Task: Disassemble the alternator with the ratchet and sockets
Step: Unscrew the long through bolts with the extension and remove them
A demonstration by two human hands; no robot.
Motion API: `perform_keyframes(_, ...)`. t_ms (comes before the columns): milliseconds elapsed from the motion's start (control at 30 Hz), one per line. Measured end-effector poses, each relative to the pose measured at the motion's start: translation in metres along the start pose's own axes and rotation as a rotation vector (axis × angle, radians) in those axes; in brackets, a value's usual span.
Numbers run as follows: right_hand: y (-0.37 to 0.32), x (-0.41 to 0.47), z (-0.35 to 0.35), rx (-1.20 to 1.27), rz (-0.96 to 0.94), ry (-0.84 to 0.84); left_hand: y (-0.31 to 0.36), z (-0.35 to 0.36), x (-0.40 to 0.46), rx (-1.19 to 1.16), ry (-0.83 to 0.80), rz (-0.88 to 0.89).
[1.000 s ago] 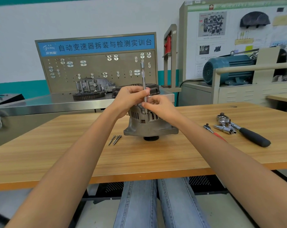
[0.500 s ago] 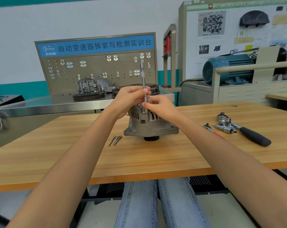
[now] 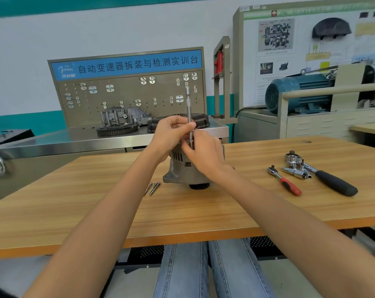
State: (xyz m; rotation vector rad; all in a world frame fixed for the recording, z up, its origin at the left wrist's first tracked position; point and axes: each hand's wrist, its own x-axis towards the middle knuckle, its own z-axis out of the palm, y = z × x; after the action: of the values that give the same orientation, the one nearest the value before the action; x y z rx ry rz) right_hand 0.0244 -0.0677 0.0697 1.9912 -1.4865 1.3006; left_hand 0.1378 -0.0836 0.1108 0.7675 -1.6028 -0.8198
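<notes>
Alternator sits upright mid-table, pulley end down. I've got a long extension bar standing vertical on its top face, socket end hidden behind my fingers, so can't tell exactly which fastener it's seated on

Left hand pinches the bar shaft partway up, fingers curled round it. Right hand is lower, at the bar's base against the housing top; grip there looks curled round the bar/socket, but fingertips are hidden, so that's a judgement

Step in hand, I reckon: spinning a housing bolt out by hand w/ bar and socket, no ratchet attached. Two long bolts lie on the table just left of the alternator, so some look already out; more prob. remain

Red ratchet, black ratchet and loose sockets lie well right, untouched

Next calls for: keep bar plumb, twirl till bolt is free, lift it straight out, lay it w/ the others. If it binds, fit a ratchet on the bar's top
</notes>
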Motion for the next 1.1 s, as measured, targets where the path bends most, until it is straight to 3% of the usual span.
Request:
perform_keyframes(200,0.009,0.011,-0.006,-0.152,-0.182,-0.060,0.001,-0.001,0.005,0.109,-0.003,0.013)
perform_keyframes(433,0.008,0.011,0.005,-0.150,-0.094,0.003,0.000,0.000,0.004,0.407,0.003,0.258)
perform_keyframes(633,0.005,0.006,0.010,-0.151,0.003,0.041,0.006,-0.008,-0.001,0.213,-0.140,0.183)
perform_keyframes(1100,0.002,-0.001,0.010,-0.235,-0.028,0.039,0.000,0.000,0.000,0.188,-0.006,0.186)
